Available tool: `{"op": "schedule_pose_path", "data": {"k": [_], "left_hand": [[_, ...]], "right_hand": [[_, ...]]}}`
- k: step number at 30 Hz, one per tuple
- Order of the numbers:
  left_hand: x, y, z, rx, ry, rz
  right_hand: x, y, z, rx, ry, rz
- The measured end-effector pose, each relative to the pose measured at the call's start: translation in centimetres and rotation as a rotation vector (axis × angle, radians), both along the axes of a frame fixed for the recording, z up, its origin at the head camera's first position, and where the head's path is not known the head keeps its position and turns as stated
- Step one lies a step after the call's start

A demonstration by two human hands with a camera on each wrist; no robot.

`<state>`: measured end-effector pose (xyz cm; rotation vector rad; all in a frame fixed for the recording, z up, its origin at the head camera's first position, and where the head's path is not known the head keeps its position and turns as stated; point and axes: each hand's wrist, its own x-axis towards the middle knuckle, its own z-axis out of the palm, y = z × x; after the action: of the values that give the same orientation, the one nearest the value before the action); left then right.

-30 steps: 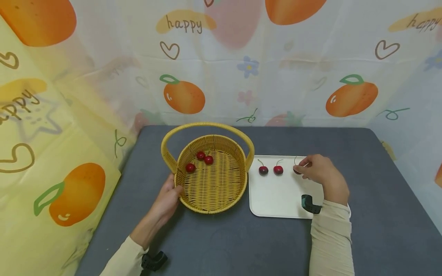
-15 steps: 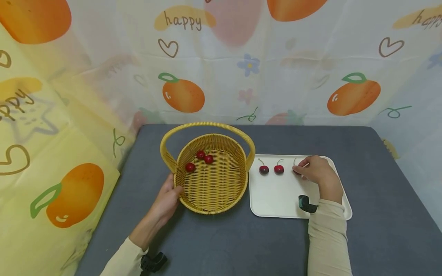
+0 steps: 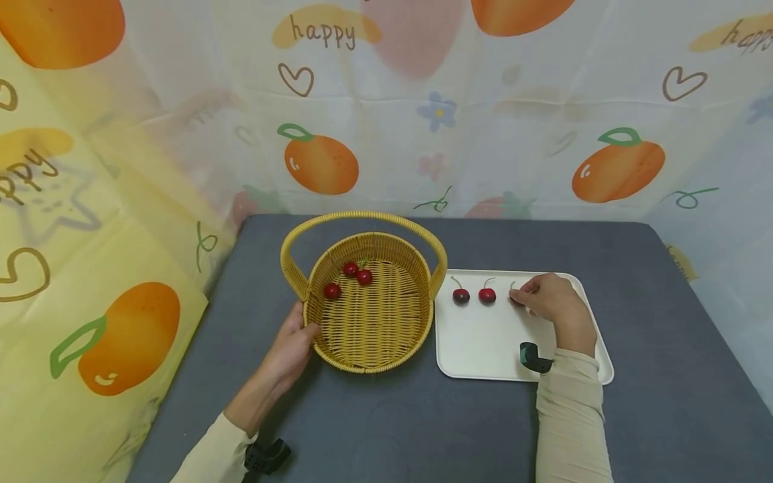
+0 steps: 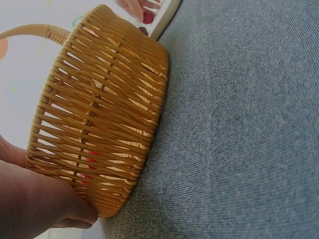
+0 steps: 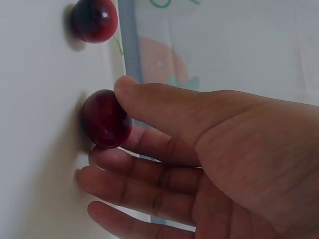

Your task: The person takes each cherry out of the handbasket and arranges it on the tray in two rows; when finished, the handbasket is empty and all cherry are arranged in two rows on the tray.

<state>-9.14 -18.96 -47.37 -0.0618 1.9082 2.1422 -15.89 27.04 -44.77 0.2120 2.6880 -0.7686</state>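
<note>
My left hand (image 3: 290, 350) grips the near left side of a yellow wicker basket (image 3: 380, 322), thumb over the rim. Inside, toward the back left, lie three red cherries (image 3: 332, 290). On a white tray (image 3: 483, 342) to the basket's right, my right hand (image 3: 555, 303) pinches a dark red cherry (image 5: 106, 118) between thumb and index finger; the other fingers spread below it in the right wrist view. Two more stemmed cherries, one dark (image 3: 461, 296) and one brighter (image 3: 487, 296), lie on the tray to the left of that hand.
The basket's tall arched handle (image 3: 365, 215) stands up over its back. A grey cloth (image 3: 386, 429) covers the table. Behind it hangs a printed curtain (image 3: 386, 134) with oranges and hearts, and another covers the left side.
My right hand has shifted slightly left on the tray, with its fingers at the same cherry. My left hand and the basket have stayed in place.
</note>
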Motion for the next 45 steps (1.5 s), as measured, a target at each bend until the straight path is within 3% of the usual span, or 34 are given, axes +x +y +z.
{"op": "schedule_pose_path", "data": {"k": [28, 37, 45], "left_hand": [[0.4, -0.2, -0.3, 0.009, -0.001, -0.006], [0.3, -0.2, -0.2, 0.017, -0.002, -0.005], [0.0, -0.1, -0.2, 0.016, 0.013, 0.000]], "right_hand": [[0.8, 0.1, 0.8, 0.040, -0.038, 0.003], [1.7, 0.6, 3.4, 0.039, 0.034, 0.053], [3.5, -0.4, 7.8, 0.049, 0.151, 0.075]]}}
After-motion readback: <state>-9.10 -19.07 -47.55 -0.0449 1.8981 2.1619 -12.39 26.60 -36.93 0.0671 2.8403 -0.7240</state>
